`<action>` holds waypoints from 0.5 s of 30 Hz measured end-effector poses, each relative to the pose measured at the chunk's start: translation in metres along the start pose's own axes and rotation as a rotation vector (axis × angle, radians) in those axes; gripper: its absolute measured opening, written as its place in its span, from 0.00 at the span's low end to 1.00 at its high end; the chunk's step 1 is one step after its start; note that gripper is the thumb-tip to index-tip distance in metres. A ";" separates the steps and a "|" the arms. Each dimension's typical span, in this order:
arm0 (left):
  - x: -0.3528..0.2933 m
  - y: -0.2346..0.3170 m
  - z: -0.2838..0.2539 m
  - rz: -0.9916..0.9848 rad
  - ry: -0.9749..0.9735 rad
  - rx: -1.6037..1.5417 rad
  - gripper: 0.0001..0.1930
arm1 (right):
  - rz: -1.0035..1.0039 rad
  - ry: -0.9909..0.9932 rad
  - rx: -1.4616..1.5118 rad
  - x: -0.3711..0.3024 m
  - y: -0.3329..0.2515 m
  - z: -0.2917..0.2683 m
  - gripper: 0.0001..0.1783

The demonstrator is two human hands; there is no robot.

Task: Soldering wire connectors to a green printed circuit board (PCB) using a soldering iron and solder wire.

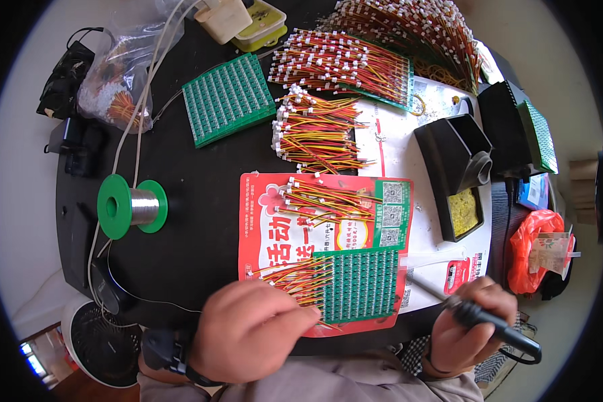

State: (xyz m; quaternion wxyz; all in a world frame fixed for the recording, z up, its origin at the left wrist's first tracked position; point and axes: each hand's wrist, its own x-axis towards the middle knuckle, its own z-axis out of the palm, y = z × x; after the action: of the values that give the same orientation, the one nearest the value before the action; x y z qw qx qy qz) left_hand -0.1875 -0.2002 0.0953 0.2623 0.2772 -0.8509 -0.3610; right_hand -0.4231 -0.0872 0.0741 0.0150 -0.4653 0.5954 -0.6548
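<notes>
The left hand (249, 331) hides part of the wires (300, 279).

Bare hands, a black wristwatch and muted grey-taupe clothing
The left hand (254, 331) has the wristwatch (162, 350) at its wrist, with a chunky, squarish dark case on a black strap (204, 380); the right hand (472, 325) has a thin, dark wristband (437, 365), its material too small to tell; soft, creased grey-taupe cloth (308, 378) covers the body along the lower edge, and a sleeve (459, 385) in a similar plain tone shows below the right wrist
</notes>
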 end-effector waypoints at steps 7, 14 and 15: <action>-0.006 -0.005 0.027 0.094 0.021 0.167 0.10 | 0.022 -0.510 0.046 -0.009 -0.003 0.000 0.19; -0.004 -0.012 0.035 0.090 0.111 0.147 0.13 | 0.039 -0.479 0.003 -0.014 -0.001 0.005 0.15; -0.005 -0.012 0.036 0.086 0.111 0.147 0.13 | 0.024 -0.466 0.003 -0.015 -0.001 0.006 0.15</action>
State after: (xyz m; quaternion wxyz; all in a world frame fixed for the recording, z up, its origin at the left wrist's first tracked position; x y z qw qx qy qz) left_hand -0.2038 -0.1870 0.0636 0.3032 0.2787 -0.8703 -0.2702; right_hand -0.4107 -0.0830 0.0650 0.1606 -0.5967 0.5802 -0.5305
